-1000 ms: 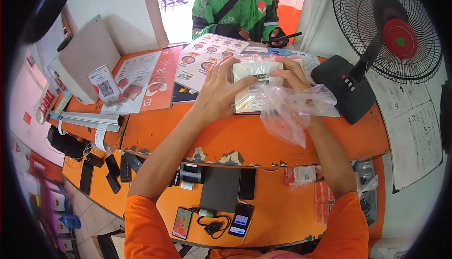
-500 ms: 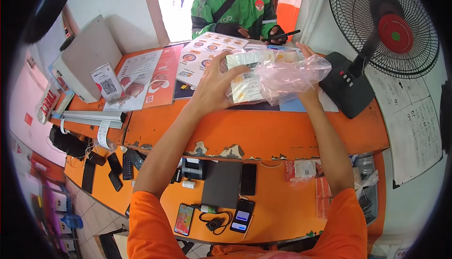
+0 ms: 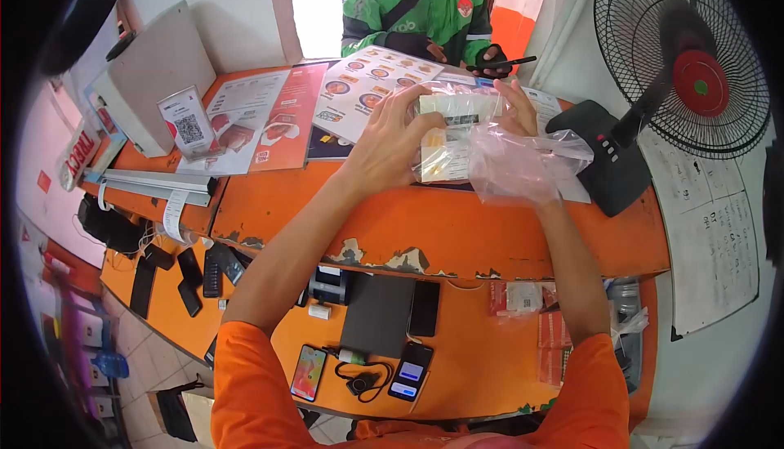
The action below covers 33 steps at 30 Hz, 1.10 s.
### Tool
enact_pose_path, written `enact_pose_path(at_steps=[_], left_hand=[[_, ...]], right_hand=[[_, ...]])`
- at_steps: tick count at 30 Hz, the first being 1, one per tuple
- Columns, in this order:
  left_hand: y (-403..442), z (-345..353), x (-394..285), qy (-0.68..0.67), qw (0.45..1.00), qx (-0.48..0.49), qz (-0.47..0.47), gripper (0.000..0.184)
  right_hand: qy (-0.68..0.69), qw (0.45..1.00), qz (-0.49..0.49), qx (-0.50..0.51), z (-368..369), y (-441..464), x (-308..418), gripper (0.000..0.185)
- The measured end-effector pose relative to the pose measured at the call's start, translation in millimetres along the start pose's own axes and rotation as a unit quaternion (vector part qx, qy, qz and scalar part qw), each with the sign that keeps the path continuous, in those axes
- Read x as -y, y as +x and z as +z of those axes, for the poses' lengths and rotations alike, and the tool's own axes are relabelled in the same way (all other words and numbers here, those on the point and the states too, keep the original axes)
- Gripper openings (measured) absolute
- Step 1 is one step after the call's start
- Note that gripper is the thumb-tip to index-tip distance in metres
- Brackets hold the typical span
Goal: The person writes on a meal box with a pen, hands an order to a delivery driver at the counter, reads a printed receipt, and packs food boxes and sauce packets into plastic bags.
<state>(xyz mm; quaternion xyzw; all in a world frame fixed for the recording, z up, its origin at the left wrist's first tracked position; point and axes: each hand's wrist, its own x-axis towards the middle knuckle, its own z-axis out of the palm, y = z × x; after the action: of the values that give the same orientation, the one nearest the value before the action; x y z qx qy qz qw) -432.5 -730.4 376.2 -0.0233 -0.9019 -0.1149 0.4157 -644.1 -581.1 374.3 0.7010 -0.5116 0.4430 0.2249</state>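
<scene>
Far left, we see a white box (image 3: pixel 155 81) on the orange worktop (image 3: pixel 392 222), then a QR stand (image 3: pixel 189 132) and a red sheet (image 3: pixel 290 118). Below, on the lower worktop (image 3: pixel 482 359), a lit phone (image 3: pixel 309 373) lies left of a second one (image 3: pixel 410 371). Menu sheet (image 3: pixel 376 89) next, upper level.

Left hand (image 3: pixel 382 145): grip partly closed round the left side of a pale labelled package (image 3: pixel 445 155), thumb across its front. Package is mid-worktop, right of the menu sheet; we can't tell if it's resting or lifted. Beyond it, a person in a green jacket (image 3: pixel 408 8) holds a dark device.

State, as we judge it: package looks to be inside a clear plastic bag (image 3: pixel 523 167), so that part is done. Loose end hangs right, bunched; we see no knot or tape, so closure looks undone.

Right hand (image 3: pixel 519 112): fingers raised by the package's right edge, rest behind plastic; we can't tell its grip. Far right, a fan (image 3: pixel 701 85).
</scene>
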Motion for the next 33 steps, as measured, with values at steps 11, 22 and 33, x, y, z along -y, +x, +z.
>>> enact_pose_path(at_steps=[11,22,33], left_hand=[[2,2,-9,-0.034,0.998,0.043,-0.01,0.083],[4,4,-11,-0.016,0.999,0.044,-0.005,0.084],[3,6,-7,-0.042,0.999,0.024,-0.004,0.082]], right_hand=[[-0.367,0.923,-0.114,0.027,-6,-30,-13,0.028],[0.038,0.983,0.177,-0.037,1,-21,4,0.025],[0.125,0.967,0.207,-0.083,-1,-12,16,0.029]])
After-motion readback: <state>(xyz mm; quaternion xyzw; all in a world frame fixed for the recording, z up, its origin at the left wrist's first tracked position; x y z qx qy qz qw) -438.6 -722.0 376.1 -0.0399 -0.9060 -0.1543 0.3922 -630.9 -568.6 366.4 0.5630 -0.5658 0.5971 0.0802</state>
